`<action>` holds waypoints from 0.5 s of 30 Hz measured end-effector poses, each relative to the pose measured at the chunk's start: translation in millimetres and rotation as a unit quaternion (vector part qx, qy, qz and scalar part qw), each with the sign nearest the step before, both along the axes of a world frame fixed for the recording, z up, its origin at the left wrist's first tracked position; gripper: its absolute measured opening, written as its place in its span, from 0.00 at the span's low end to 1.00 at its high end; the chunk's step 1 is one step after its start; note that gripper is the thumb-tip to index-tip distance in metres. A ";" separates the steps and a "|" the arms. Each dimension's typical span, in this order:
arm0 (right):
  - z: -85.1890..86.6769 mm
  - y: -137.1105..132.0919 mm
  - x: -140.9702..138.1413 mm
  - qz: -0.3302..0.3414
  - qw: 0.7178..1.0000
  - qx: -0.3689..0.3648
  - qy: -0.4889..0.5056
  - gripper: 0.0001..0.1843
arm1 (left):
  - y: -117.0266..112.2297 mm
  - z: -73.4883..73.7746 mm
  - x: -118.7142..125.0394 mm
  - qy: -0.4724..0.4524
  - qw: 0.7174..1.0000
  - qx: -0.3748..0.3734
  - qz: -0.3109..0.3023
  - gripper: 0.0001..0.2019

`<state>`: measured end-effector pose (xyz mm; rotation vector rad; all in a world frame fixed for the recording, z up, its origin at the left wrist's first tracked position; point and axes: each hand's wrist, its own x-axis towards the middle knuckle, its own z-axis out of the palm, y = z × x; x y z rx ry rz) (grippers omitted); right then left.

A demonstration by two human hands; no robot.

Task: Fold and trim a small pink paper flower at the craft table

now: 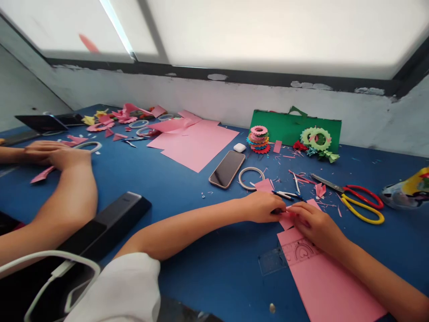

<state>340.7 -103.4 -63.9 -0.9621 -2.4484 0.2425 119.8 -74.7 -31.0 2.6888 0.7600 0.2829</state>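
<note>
My left hand (264, 206) is closed, its fingertips pinching a small piece of pink paper (286, 221). Close against it, my right hand (317, 224) has its fingers bent onto the same piece; the exact grip is partly hidden. Beneath my right forearm lies a large pink paper sheet (330, 286). A clear plastic stencil (272, 261) with cut-out shapes lies partly on that sheet and partly on the table. Just beyond my hands are a pink scrap (264, 185) and slim pens or blades (284, 195) that I cannot tell apart.
Scissors (346, 197) with red and yellow handles lie right. A tape roll (251, 179), phone (228, 169), white earbud case (239, 147), stacked paper rings (258, 139) and green card (278, 129) stand beyond. At left, another person's hands (63, 154) work near a black box (110, 223).
</note>
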 end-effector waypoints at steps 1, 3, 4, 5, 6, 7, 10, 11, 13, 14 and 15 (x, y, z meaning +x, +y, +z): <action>0.1 0.1 0.3 0.002 1.000 0.002 -0.001 0.14 | 0.2 -0.6 -0.1 -0.001 1.000 0.000 0.000 0.08; -0.1 0.8 1.3 0.008 1.000 0.000 -0.002 0.14 | 0.6 -1.7 -0.4 -0.002 1.000 0.000 0.003 0.08; -0.3 1.3 2.0 0.011 1.000 -0.007 -0.001 0.14 | 0.6 -2.0 -0.6 -0.001 1.000 -0.001 0.003 0.08; -0.5 1.8 2.7 0.013 1.000 -0.016 0.002 0.14 | 0.6 -2.3 -0.8 0.000 1.000 -0.003 0.003 0.08; -0.7 2.4 3.4 0.016 0.999 -0.028 0.006 0.14 | 0.5 -2.5 -0.9 -0.001 1.000 -0.005 0.002 0.08; -0.9 2.9 4.0 0.017 0.999 -0.038 0.011 0.14 | 0.4 -2.7 -1.0 -0.003 1.000 -0.007 0.001 0.08; -1.2 3.7 5.0 0.017 0.998 -0.052 0.020 0.12 | 0.4 -3.5 -0.8 -0.010 1.000 -0.013 0.002 0.09; -1.0 3.7 5.0 0.017 0.998 -0.051 0.022 0.12 | 0.5 -3.7 -0.6 -0.011 1.000 -0.014 0.003 0.09; 0.1 3.2 4.3 0.017 0.998 -0.051 0.025 0.11 | 0.4 -4.0 -0.1 -0.011 1.000 -0.014 0.002 0.09; 1.1 2.7 3.8 0.017 0.998 -0.055 0.024 0.11 | 0.2 -4.1 0.0 -0.012 1.000 -0.013 0.001 0.09; 2.4 2.3 3.1 0.016 0.998 -0.060 0.023 0.11 | -0.2 -4.2 -0.1 -0.013 1.000 -0.013 0.001 0.09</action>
